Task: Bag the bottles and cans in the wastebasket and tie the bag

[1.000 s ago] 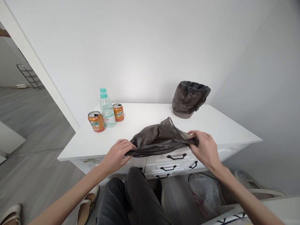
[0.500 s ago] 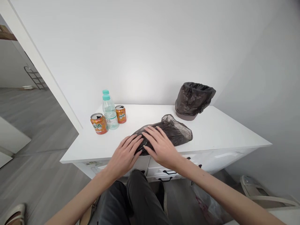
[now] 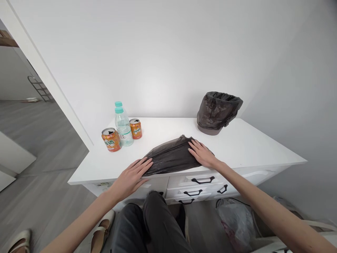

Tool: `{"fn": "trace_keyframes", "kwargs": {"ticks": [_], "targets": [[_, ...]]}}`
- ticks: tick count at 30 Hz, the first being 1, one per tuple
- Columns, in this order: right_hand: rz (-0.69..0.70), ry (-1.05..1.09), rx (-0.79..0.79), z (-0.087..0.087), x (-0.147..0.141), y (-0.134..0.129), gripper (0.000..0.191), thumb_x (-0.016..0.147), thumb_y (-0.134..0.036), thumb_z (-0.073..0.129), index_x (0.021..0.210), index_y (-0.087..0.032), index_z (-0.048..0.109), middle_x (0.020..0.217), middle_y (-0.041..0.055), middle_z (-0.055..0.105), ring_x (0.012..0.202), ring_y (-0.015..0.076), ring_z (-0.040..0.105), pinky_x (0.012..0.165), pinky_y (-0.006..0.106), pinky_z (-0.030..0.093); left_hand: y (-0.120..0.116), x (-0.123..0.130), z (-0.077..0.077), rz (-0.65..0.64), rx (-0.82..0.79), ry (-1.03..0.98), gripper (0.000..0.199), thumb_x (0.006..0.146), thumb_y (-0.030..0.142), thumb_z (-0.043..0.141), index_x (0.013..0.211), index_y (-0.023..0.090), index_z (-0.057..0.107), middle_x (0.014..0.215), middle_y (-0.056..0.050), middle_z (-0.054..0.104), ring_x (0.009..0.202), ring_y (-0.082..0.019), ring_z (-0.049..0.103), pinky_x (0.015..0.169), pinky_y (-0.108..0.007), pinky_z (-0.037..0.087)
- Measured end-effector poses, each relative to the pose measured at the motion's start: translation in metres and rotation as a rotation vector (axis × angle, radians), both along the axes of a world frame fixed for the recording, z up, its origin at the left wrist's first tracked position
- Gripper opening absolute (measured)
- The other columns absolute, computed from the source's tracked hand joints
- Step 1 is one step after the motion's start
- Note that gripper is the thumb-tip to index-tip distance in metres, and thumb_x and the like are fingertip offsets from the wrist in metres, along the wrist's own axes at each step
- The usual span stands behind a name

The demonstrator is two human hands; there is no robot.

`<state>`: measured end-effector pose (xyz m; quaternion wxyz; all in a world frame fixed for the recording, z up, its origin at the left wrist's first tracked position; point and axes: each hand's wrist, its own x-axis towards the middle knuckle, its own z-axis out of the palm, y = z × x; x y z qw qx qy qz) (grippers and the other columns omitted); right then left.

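Note:
A thin black plastic bag (image 3: 171,156) lies flattened along the front edge of the white cabinet top. My left hand (image 3: 131,175) rests with outstretched fingers on the bag's left end, its thumb near the cabinet edge. On the right end, my right hand (image 3: 202,154) lies flat, fingers spread and pointing to the upper left. Neither hand grips the plastic. Part of the bag's right end is hidden beneath the right hand.
Two orange soda cans (image 3: 111,140) and two clear bottles (image 3: 124,130) with teal caps stand at the left of the cabinet top (image 3: 252,144). A bin lined with a black bag (image 3: 217,112) stands at the back right, near the wall. Drawers with black handles (image 3: 202,180) are below.
My hands have moved apart from the bag's middle, the right one to the right end and the left one slightly left. The bag's crumpled right end now lies flatter.

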<state>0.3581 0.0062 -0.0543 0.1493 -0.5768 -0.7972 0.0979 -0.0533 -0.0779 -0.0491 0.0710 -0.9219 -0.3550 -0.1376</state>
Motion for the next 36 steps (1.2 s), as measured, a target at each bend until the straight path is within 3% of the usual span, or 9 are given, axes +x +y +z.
{"fn": "trace_keyframes", "kwargs": {"ticks": [4,8,13,16,19,22,26,31,36], "targets": [[0.203,0.095,0.168,0.012,-0.019,-0.045,0.074,0.105,-0.062,0.047,0.165,-0.020,0.039,0.171,0.0148,0.036,0.161,0.0283,0.028,0.131,0.055,0.026,-0.015,-0.002,0.025,-0.088,0.016,-0.032,0.062,0.102,0.008,0.046,0.160,0.030,0.043,0.151,-0.004,0.064,0.143,-0.022,0.056,0.122,-0.046,0.041],[0.532,0.265,0.166,0.023,-0.075,-0.117,0.088,0.095,-0.063,0.065,0.167,-0.024,0.033,0.167,0.0104,0.044,0.155,0.0274,0.040,0.130,0.052,0.031,-0.043,0.035,0.075,-0.200,0.167,-0.135,0.057,0.100,0.002,0.044,0.149,0.029,0.056,0.124,-0.002,0.079,0.125,-0.020,0.066,0.120,-0.044,0.042],[0.200,0.788,0.058,0.023,-0.118,-0.139,0.051,0.107,-0.053,0.044,0.147,-0.025,0.061,0.139,0.0072,0.071,0.134,0.0278,0.064,0.115,0.047,0.052,-0.060,0.094,0.113,-0.108,0.433,-0.305,0.059,0.102,0.012,0.057,0.157,0.031,0.044,0.147,-0.008,0.066,0.141,-0.025,0.057,0.123,-0.046,0.040],[-0.174,1.008,0.026,0.018,-0.108,-0.105,0.055,0.108,-0.054,0.037,0.140,-0.017,0.064,0.135,0.0127,0.073,0.130,0.0306,0.067,0.112,0.048,0.054,-0.045,0.115,0.101,-0.089,0.386,-0.317,0.060,0.103,0.021,0.061,0.158,0.025,0.040,0.152,-0.011,0.062,0.148,-0.025,0.050,0.125,-0.046,0.038],[-0.353,0.953,0.082,0.016,-0.084,-0.075,0.058,0.103,-0.048,0.046,0.148,-0.012,0.056,0.137,0.0199,0.069,0.128,0.0337,0.067,0.113,0.052,0.052,-0.009,0.124,0.069,-0.153,0.106,-0.155,0.058,0.105,0.038,0.059,0.159,0.024,0.043,0.162,-0.012,0.052,0.152,-0.027,0.045,0.129,-0.050,0.032],[-0.315,0.659,0.292,0.017,-0.066,-0.079,0.078,0.100,-0.044,0.053,0.166,-0.011,0.029,0.158,0.0237,0.051,0.146,0.0362,0.052,0.120,0.058,0.045,0.031,0.125,0.032,-0.127,-0.126,-0.067,0.060,0.108,0.051,0.048,0.162,0.025,0.041,0.166,-0.012,0.047,0.156,-0.027,0.041,0.129,-0.052,0.028],[0.046,0.115,0.446,0.015,-0.057,-0.121,0.092,0.098,-0.041,0.059,0.172,-0.021,0.009,0.175,0.0144,0.026,0.163,0.0345,0.020,0.129,0.060,0.030,0.055,0.118,0.007,-0.201,-0.213,-0.048,0.085,0.096,0.066,0.062,0.166,0.026,0.035,0.168,-0.014,0.043,0.159,-0.032,0.035,0.130,-0.056,0.023],[0.187,0.015,0.369,0.008,-0.040,-0.140,0.076,0.084,-0.009,0.060,0.158,-0.023,0.048,0.152,0.0125,0.061,0.146,0.0307,0.052,0.123,0.056,0.041,0.042,0.106,0.016,-0.256,-0.221,-0.162,0.058,0.098,0.033,0.065,0.155,0.028,0.052,0.152,-0.011,0.063,0.144,-0.027,0.056,0.121,-0.047,0.041],[0.063,0.370,0.055,0.022,-0.015,-0.120,0.032,0.098,-0.032,0.054,0.125,-0.026,0.070,0.114,0.0057,0.080,0.102,0.0262,0.074,0.090,0.040,0.060,0.023,0.098,0.044,-0.055,-0.350,-0.318,0.036,0.108,0.035,0.046,0.140,0.028,0.062,0.115,-0.004,0.080,0.097,-0.022,0.077,0.087,-0.034,0.059]]}}
